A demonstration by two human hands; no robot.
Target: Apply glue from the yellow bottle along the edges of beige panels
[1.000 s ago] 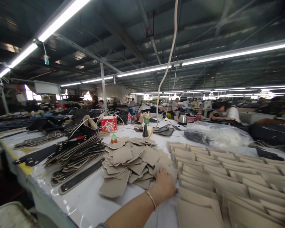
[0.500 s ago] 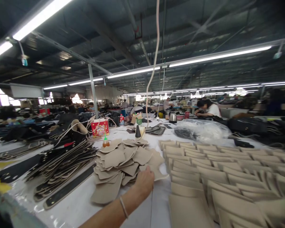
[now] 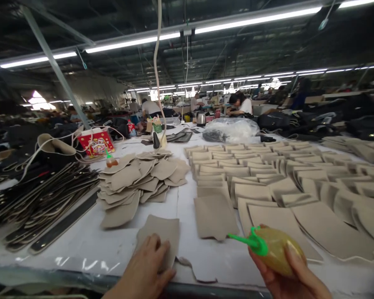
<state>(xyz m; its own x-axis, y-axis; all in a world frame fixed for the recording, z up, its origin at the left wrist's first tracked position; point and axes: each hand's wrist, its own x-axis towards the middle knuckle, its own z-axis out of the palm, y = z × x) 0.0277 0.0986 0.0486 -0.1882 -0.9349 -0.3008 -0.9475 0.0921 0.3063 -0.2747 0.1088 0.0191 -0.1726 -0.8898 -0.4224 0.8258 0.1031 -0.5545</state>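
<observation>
My left hand (image 3: 149, 261) holds a beige leather-like piece (image 3: 162, 226) against the white tabletop near its front edge. The fingers are bent over its surface and the thumb is at its lower right side. In my right hand (image 3: 277, 274) is a squeeze bottle (image 3: 277, 249) of yellowish liquid, my fingers wrapped round it. Its green nozzle points left, close to another beige piece (image 3: 213, 214) lying flat. Ahead of my left hand sits a loose pile of similar pieces (image 3: 134, 176). Rows of overlapping beige pieces (image 3: 255, 166) cover the right side.
Dark straps (image 3: 50, 203) are stacked at the left. A second green-tipped bottle (image 3: 111, 161) stands behind the pile, near a red box (image 3: 96, 142). Further back are a kettle (image 3: 201, 119) and clear plastic wrapping (image 3: 233, 129). A cord (image 3: 156, 62) hangs overhead. People work in the distance.
My left hand has come back from the pile toward the front edge, where a beige piece now lies under it. My right hand has come into view with the bottle. The view has turned right and down.
</observation>
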